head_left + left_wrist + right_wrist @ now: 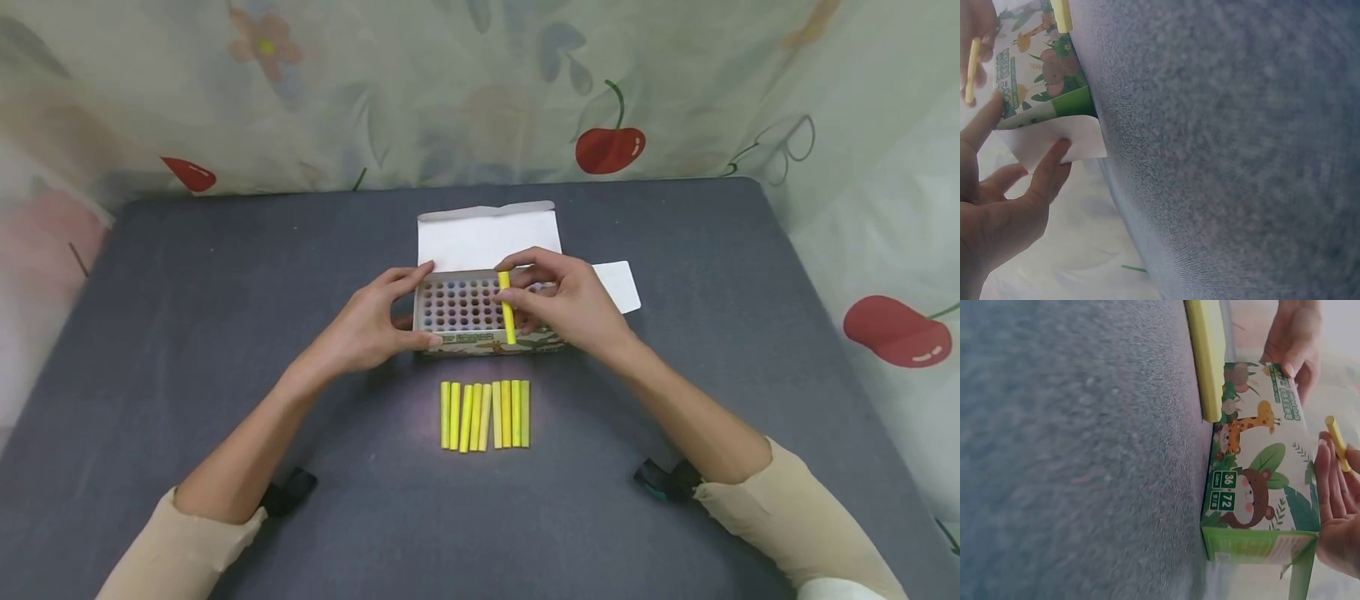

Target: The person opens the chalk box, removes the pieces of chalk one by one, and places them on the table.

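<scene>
A cardboard box point(465, 340) with animal pictures stands lid up, its top a grid of round holes. My left hand point(375, 321) grips the box's left end, thumb at the front edge and index finger at the back corner. In the left wrist view, other fingers point(1047, 169) lie against its white side flap point(1079, 137). My right hand point(566, 296) pinches a yellow chalk stick point(507, 308) between thumb and fingers, held upright over the holes. That hand covers the right part of the grid. In the right wrist view, the chalk point(1337, 444) is beside the box's top edge.
Several yellow chalk sticks point(476, 417) lie side by side in a row on the dark grey table point(225, 275), in front of the box. The white lid point(487, 237) is folded back, and a white flap point(618, 286) sticks out at the right. Patterned cloth point(487, 92) hangs behind.
</scene>
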